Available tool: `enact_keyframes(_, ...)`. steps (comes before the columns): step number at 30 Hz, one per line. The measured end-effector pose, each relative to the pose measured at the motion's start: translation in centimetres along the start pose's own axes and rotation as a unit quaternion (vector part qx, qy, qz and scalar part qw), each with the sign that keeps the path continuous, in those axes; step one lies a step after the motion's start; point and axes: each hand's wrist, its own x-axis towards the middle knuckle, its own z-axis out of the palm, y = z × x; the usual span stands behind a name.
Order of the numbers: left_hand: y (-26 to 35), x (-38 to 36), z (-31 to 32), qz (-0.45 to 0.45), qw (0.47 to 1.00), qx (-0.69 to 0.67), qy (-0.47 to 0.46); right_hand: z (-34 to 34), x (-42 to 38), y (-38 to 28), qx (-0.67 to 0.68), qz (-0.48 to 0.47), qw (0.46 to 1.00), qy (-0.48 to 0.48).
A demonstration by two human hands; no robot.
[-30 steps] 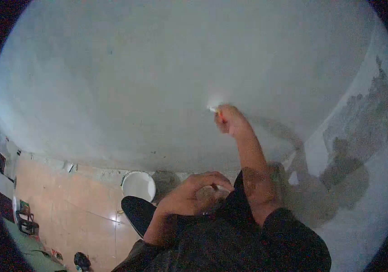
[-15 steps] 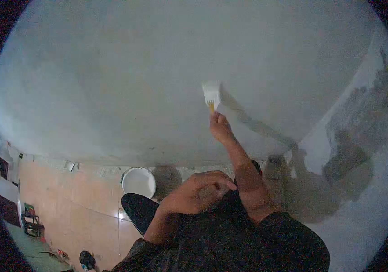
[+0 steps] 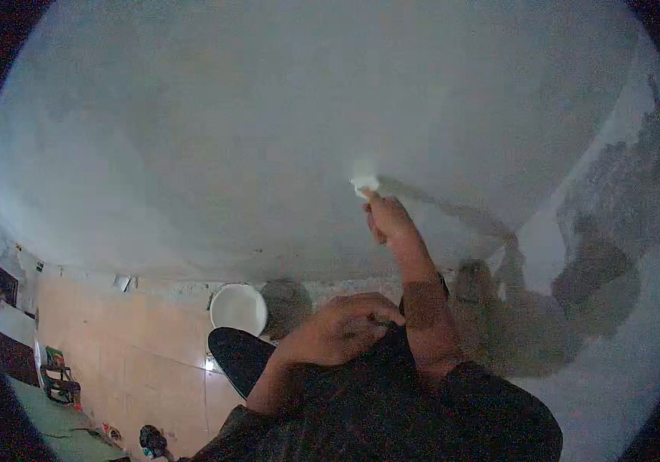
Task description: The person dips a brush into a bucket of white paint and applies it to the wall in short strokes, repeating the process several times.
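A paintbrush [image 3: 364,185] with a pale, whitish head is pressed to the grey-white wall [image 3: 214,131] in front of me. My right hand [image 3: 389,219] grips its handle, mostly covered by the fingers. Around the bristles the wall shows a brighter white patch. Lower down, my left hand [image 3: 344,327] hovers over my lap near the right forearm, its fingers loosely bent and apart with nothing visible in them. A white bucket [image 3: 238,308] stands on the floor by the wall's base, left of my hands; its inside looks whitish.
My dark-clothed knee [image 3: 241,358] is close to the bucket. Tan floor tiles [image 3: 129,331] spread to the left. A small chair [image 3: 58,377] and a dark bundle [image 3: 152,441] are at lower left. A side wall with grey patches [image 3: 615,192] rises at right.
My right hand has tilted and the brush head has moved a short way down the wall. My left hand's outstretched finger has curled in slightly.
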Motion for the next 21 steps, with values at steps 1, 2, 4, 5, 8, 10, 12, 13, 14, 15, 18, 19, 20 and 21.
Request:
enact_keyframes(1, 0.0, 0.2, 0.1, 0.008, 1.000, 0.010, -0.003, -0.6, 0.0, -2.4, -0.014, -0.030, 0.999, 0.026)
enact_keyframes(2, 0.1, 0.3, 0.1, 0.016, 1.000, 0.019, -0.006, -1.2, -1.8, -5.5, 0.046, -0.051, 0.997, 0.021)
enact_keyframes(4, 0.5, 0.6, 0.3, 0.011, 1.000, 0.020, -0.016, -1.9, -3.3, -9.2, 0.106, -0.073, 0.992, 0.015)
enact_keyframes(5, 0.4, 0.6, 0.4, 0.001, 1.000, 0.023, -0.015, -2.0, -3.0, -9.8, 0.043, -0.201, 0.978, 0.044)
enact_keyframes(8, -0.2, 0.4, 0.2, 0.002, 1.000, 0.019, -0.012, -0.7, -5.8, -11.5, 0.085, -0.183, 0.979, 0.030)
enact_keyframes(10, -0.1, 0.5, 0.1, 0.014, 1.000, 0.008, -0.010, 0.3, -3.2, -9.1, 0.045, -0.245, 0.967, 0.058)
enact_keyframes(12, -0.3, 0.5, -0.2, 0.002, 0.999, 0.037, -0.002, 2.0, 1.9, -3.8, -0.050, -0.258, 0.962, 0.077)
enact_keyframes(13, -0.5, 0.5, -0.3, 0.002, 0.999, 0.034, -0.001, 2.7, 3.4, -1.2, -0.098, -0.249, 0.959, 0.088)
enact_keyframes(14, -0.7, 0.4, -0.5, -0.015, 0.999, 0.030, 0.008, 3.7, 5.8, 2.2, -0.121, -0.252, 0.952, 0.127)
enact_keyframes(15, -1.0, 0.4, -0.6, -0.033, 0.999, 0.028, 0.016, 4.5, 8.0, 5.7, -0.143, -0.256, 0.942, 0.166)
enact_keyframes(18, -1.1, 0.2, -1.1, -0.053, 0.996, 0.074, 0.021, 5.4, 9.1, 12.5, -0.178, -0.152, 0.960, 0.152)
enact_keyframes(19, -1.0, 0.1, -1.2, -0.055, 0.996, 0.074, 0.021, 5.8, 8.6, 14.0, -0.211, -0.182, 0.939, 0.201)
enact_keyframes(20, -0.9, 0.1, -1.3, -0.070, 0.995, 0.064, 0.031, 5.8, 8.4, 15.3, -0.211, -0.181, 0.940, 0.199)
enact_keyframes(21, -0.8, 0.1, -1.3, -0.085, 0.994, 0.054, 0.041, 5.5, 8.2, 16.2, -0.182, -0.074, 0.975, 0.101)
